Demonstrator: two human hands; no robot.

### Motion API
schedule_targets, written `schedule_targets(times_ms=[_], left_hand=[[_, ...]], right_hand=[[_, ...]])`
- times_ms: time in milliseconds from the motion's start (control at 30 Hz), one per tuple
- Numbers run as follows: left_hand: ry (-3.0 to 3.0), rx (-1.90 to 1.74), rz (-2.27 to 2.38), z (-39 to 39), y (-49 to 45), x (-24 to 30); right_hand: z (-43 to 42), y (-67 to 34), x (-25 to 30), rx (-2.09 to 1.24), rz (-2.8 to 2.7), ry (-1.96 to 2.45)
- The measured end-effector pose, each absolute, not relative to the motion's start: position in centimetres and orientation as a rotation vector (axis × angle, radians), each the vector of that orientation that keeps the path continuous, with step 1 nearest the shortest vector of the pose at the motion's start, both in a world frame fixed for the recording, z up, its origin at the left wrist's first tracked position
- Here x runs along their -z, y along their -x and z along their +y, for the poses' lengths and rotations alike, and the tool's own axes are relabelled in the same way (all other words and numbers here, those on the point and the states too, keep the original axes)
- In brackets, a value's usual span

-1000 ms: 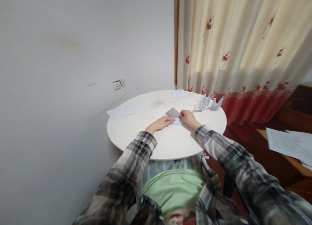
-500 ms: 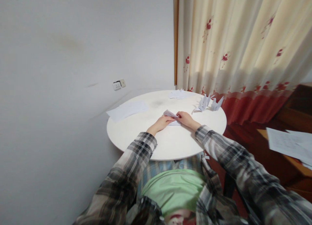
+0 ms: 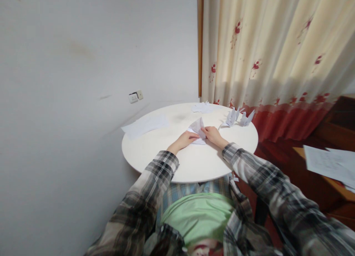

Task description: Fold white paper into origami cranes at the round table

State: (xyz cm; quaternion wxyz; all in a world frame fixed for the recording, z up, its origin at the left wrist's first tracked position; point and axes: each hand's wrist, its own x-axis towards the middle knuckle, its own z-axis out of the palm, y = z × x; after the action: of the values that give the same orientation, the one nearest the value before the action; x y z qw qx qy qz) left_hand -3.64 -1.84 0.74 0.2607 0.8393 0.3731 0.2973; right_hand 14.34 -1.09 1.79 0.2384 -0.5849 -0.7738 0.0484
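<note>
Between my two hands, on the round white table point(image 3: 166, 156), lies a partly folded sheet of white paper point(image 3: 198, 126). One flap of it stands raised toward the far side, and a lower layer rests flat on the tabletop. My left hand point(image 3: 186, 139) lies over the paper's left part with its fingers pressed together on it. From the right, my right hand point(image 3: 213, 135) pinches the raised flap's edge between thumb and fingers. Folded paper cranes point(image 3: 233, 117) stand beyond my right hand, near the table's right edge.
Flat white sheets point(image 3: 145, 126) lie at the table's left edge. More paper pieces point(image 3: 202, 107) are at the far edge. A wall with a socket point(image 3: 133, 98) borders the left, a floral curtain point(image 3: 266, 64) the back right. Papers point(image 3: 330, 161) lie on wooden furniture at right.
The paper's flap has been lifted and opened upward, so more of it shows between my hands. My right hand has shifted slightly; my left hand stays nearly in place.
</note>
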Motion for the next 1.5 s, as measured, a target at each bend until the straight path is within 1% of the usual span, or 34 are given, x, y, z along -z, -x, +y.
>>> schedule_targets(times_ms=[100,200,300,367,533,667,933,1200,1367,1500], left_hand=[[-2.345,-0.827,1.145,-1.9,3.8,-0.9],[-2.422,-0.935,1.409,-1.9,4.1,-1.0],[-2.382,-1.097,1.609,-1.9,4.4,-0.8],[-2.322,-1.134,1.671,-1.7,4.4,-0.6],[-2.182,-1.044,1.681,-1.4,4.5,-0.1],[-2.138,-1.094,1.644,-1.4,4.6,-0.3],[-2.29,-1.012,1.607,-1.9,4.3,-1.2],[-2.229,-1.01,1.571,-1.8,4.4,-0.9],[-2.254,-0.954,1.631,-1.7,4.4,-0.8],[-2.299,-0.992,1.633,-1.8,4.3,-1.0]], right_hand=[[-1.1,-14.3,-1.8,-0.124,-2.112,1.618],[-1.1,-14.3,-1.7,-0.14,-2.13,1.62],[-1.1,-14.3,-1.6,-0.152,-2.154,1.611],[-1.2,-14.3,-1.5,-0.15,-2.162,1.604],[-1.5,-14.3,-1.7,-0.161,-2.199,1.525],[-2.0,-14.1,-1.9,-0.194,-2.271,1.413],[-2.2,-13.9,-1.8,-0.178,-2.323,1.349],[-1.7,-14.1,-1.1,-0.217,-2.312,1.087],[-1.5,-14.1,-1.0,-0.242,-2.307,1.072],[-1.4,-14.0,-0.9,-0.252,-2.291,1.093]])
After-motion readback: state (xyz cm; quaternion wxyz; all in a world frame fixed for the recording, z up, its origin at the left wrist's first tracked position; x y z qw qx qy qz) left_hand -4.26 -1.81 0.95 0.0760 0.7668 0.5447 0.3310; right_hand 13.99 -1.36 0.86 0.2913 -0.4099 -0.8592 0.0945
